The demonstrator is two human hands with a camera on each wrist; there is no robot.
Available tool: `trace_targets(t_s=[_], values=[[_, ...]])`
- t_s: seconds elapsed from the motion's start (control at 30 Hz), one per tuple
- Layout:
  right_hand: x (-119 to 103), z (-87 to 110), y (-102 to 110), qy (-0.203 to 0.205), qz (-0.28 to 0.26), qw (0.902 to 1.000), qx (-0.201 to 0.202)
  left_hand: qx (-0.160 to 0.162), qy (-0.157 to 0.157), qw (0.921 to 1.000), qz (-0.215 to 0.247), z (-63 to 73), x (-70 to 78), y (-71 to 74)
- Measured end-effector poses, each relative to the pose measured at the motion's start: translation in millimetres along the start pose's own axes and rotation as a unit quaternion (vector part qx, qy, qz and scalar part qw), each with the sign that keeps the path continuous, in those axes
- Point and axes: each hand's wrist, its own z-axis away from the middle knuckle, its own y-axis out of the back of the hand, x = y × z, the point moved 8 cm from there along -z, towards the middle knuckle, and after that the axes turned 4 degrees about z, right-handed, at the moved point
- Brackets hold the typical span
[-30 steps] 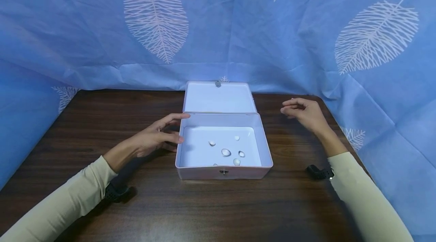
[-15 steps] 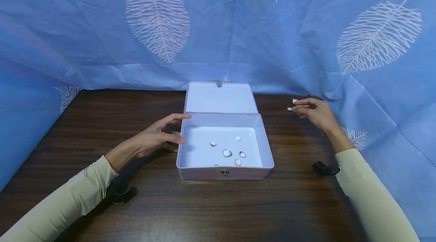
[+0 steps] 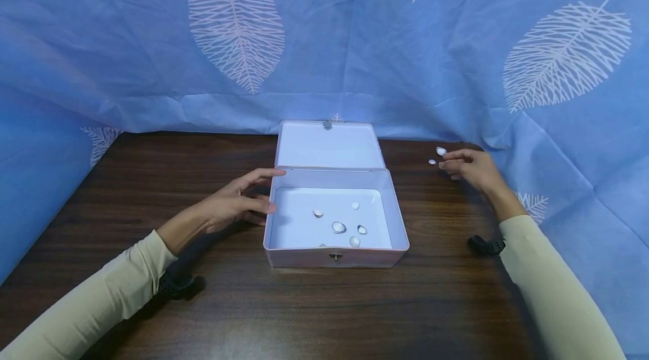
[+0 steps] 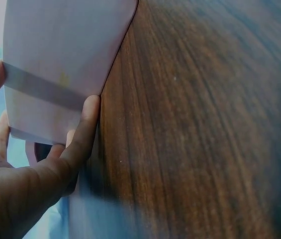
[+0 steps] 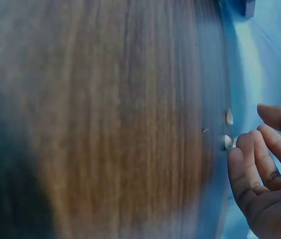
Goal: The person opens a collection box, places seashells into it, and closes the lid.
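Note:
A white lidded metal box [image 3: 332, 259] stands on the table with its lid [image 3: 329, 145] thrown back and several small seashells inside, one of them a larger shell [image 3: 338, 227]. My left hand [image 3: 235, 199] touches the box's left side, fingertips at the rim; in the left wrist view its relaxed fingers [image 4: 91, 107] lie against the outer wall. At the far right, my right hand [image 3: 474, 170] is lowered beside a seashell [image 3: 441, 151] and a smaller seashell [image 3: 432, 162]. The right wrist view has thumb and fingers spread apart, close to a shell [image 5: 228, 142].
The dark wood table [image 3: 324, 309] reaches back to a blue curtain [image 3: 355, 56] with white leaf prints, which also hangs along the right side. A metal latch [image 3: 336, 257] sits on the box's front.
My right hand has moved slightly right and back, and two shells have come into sight at its fingertips. My left hand stays at the box.

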Motion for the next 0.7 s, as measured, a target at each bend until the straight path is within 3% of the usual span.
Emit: trace_targets(t_s=[0.43, 0.7], values=[[6, -17.7, -8, -0.030, 0.044, 0.9985, -0.017, -0.007, -0.001, 1.0000, 0.002, -0.1, 0.0, -1.3], [8, -26.7, -9, -0.041, 0.043, 0.9977, -0.031, -0.002, 0.003, 1.0000, -0.001, 0.1, 0.2, -0.9]])
